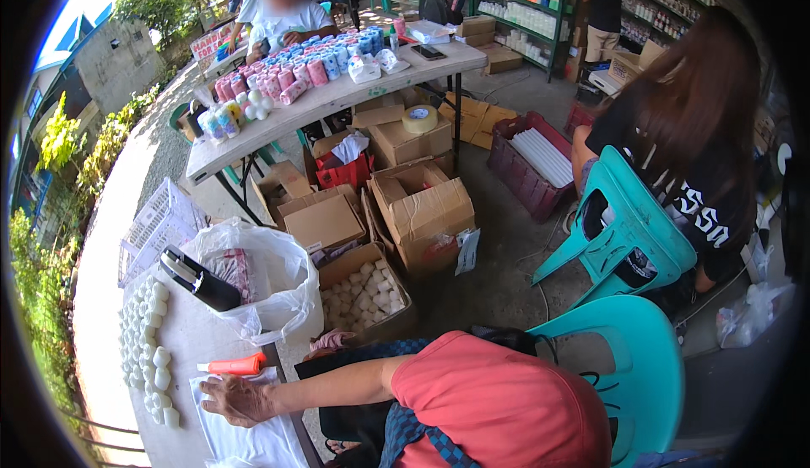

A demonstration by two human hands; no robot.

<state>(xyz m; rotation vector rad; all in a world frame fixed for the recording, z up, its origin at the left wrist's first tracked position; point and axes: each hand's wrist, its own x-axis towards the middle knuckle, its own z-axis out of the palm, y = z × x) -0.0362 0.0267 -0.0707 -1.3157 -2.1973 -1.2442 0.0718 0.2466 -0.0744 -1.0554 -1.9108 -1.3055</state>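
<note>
Right hand point(236, 401) over white cloth point(245, 444), fingers bent, cannot tell whether grip holds anything; orange object point(237, 365) just beside, white pieces point(159, 375) left, plastic bag point(291, 297) beyond.

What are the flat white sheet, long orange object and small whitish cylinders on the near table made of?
The flat white sheet looks like matte cloth, given its soft creases. The long orange object seems smooth plastic, by its bright even colour. The small whitish cylinders look milky: perhaps wax or plastic.

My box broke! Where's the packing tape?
In the head view, upper middle, the packing tape lies on a cardboard box, left of a black table leg.
</note>
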